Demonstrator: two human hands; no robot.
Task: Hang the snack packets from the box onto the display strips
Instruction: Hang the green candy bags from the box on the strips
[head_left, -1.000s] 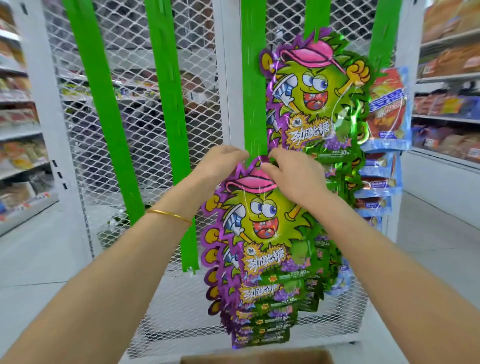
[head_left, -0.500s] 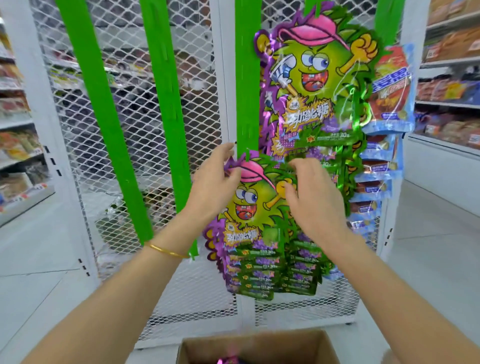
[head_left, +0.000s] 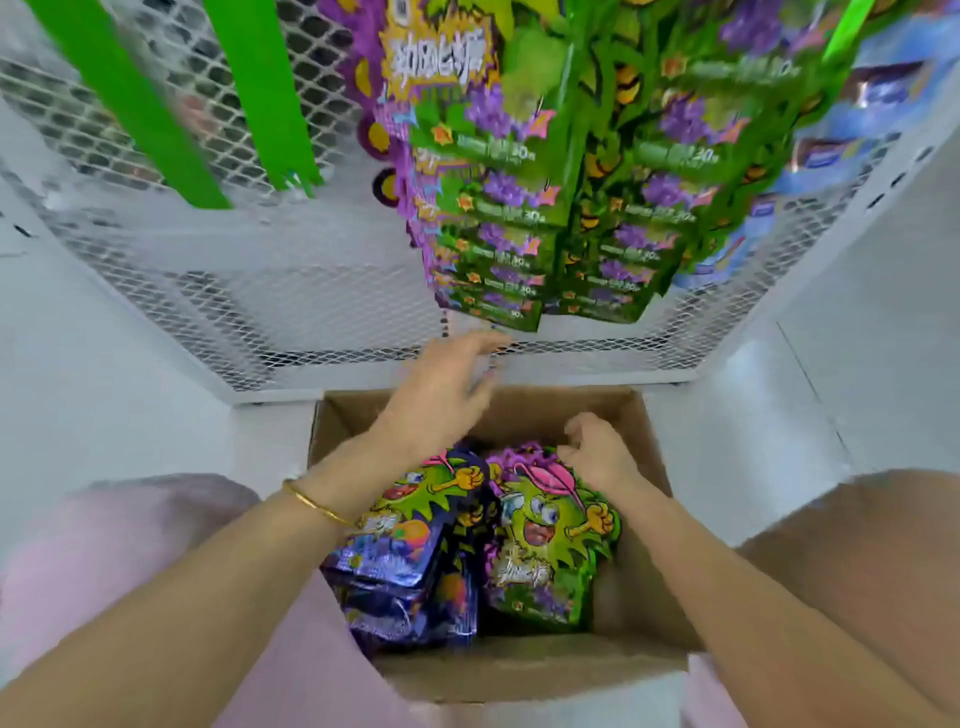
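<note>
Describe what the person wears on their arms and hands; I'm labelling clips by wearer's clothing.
Both forearms are bare, with no sleeves or gloves in view. The left hand has a thin gold bangle round its wrist. The right hand shows no ring, watch or band, though the picture is motion-blurred. Pale pink clothing shows below the arms.

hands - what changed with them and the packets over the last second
Both hands let go of the green packet they were hanging and dropped to the box. The right hand now reaches the green packet inside; the left hand hovers open above. The view tilted down. The hanging packets stay on their strips.
</note>
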